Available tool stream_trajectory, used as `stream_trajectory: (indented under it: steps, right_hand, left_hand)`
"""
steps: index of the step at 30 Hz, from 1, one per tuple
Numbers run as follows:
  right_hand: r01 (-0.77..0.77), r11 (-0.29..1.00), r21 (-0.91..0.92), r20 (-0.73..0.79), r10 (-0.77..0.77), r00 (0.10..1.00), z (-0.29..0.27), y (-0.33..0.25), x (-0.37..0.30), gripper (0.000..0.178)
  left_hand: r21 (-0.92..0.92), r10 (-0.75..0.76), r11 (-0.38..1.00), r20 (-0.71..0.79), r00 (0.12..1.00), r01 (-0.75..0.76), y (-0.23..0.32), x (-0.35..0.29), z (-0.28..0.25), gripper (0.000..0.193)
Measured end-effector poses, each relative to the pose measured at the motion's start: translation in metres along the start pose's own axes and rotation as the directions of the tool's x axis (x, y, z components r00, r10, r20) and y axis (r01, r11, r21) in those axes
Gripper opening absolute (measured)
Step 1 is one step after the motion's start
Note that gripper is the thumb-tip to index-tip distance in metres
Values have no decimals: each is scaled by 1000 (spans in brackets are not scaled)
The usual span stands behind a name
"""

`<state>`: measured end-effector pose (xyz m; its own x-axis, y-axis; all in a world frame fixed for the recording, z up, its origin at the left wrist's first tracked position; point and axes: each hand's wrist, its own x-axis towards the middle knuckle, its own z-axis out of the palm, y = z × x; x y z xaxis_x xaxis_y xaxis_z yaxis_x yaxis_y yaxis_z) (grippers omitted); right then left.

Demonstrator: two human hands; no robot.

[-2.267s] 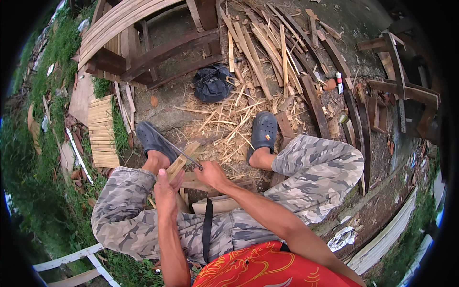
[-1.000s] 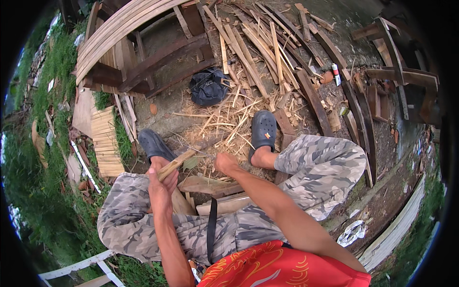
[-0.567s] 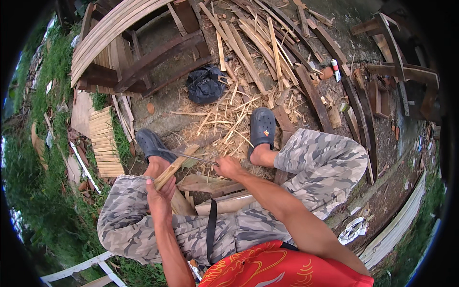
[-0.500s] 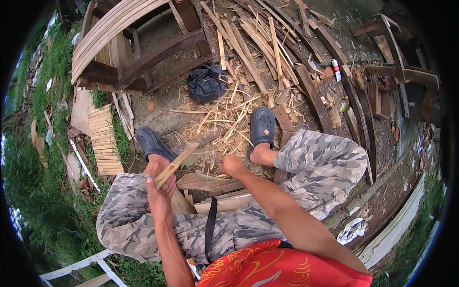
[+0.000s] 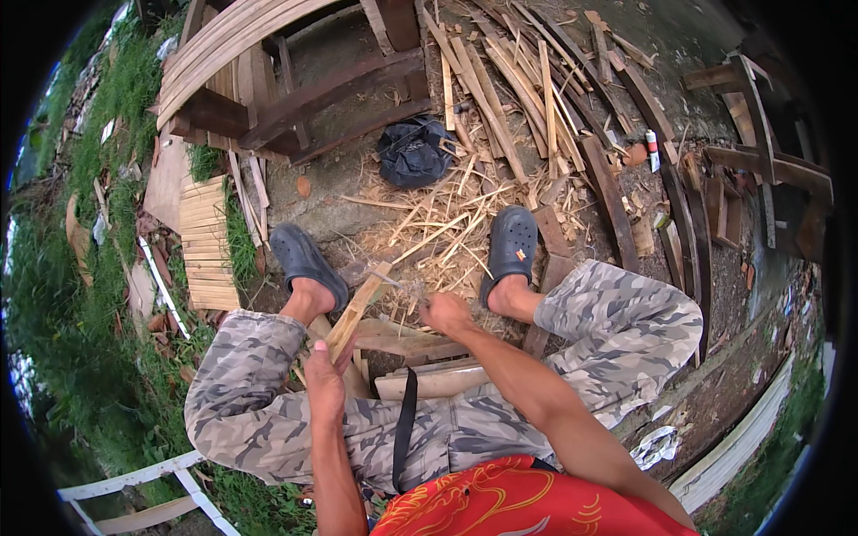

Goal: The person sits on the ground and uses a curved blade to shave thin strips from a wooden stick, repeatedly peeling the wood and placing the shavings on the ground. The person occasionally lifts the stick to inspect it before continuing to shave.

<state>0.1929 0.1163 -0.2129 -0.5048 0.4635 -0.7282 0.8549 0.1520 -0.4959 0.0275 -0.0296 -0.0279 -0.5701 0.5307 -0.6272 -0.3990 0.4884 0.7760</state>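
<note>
My left hand [image 5: 326, 375] is closed round the lower end of a pale wooden strip [image 5: 356, 313], which slants up and to the right between my legs. My right hand [image 5: 447, 313] is a fist just right of the strip, closed on a knife. The knife's thin grey blade [image 5: 390, 280] is blurred and reaches left to the strip's upper end; its handle is mostly hidden in my fingers. Beneath both hands, a wooden block [image 5: 398, 341] lies between my legs. A heap of thin wood shavings [image 5: 447, 230] spreads beyond them, between my dark clogs.
A slatted wooden bench frame [image 5: 331, 103] stands at the far left. Beside it lies a black plastic bag [image 5: 414, 152]. Long wood strips [image 5: 500, 112] and dark boards [image 5: 609, 205] fill the far right. A slatted panel [image 5: 206, 241] rests on the grass at left.
The view has shifted, so everything sits a little further right. The knife's blade now shows across the strip's upper end. Both hands keep their grip.
</note>
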Motion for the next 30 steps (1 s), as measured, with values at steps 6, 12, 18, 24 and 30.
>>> stream_trajectory:
  steps: [6, 12, 18, 24, 30]
  right_hand:
    - [340, 934, 111, -73, -333, 940, -9, -59, -17, 30]
    - [270, 959, 83, 7, -271, 963, -27, -64, -22, 29]
    - [356, 932, 65, -29, -355, 935, -30, -77, -23, 29]
    - [393, 919, 41, -7, -393, 920, -30, -96, -37, 28]
    - [151, 988, 11, 53, -151, 987, -39, -75, -23, 30]
  left_hand:
    - [244, 61, 968, -7, 998, -58, -14, -4, -14, 65]
    - [497, 89, 864, -8, 996, -73, -7, -8, -19, 70]
    - [552, 92, 830, 5, 996, -80, 3, -12, -11, 67]
    - [400, 130, 913, -103, 986, -78, -5, -1, -25, 63]
    - [566, 132, 818, -19, 991, -98, 8, -11, -12, 72]
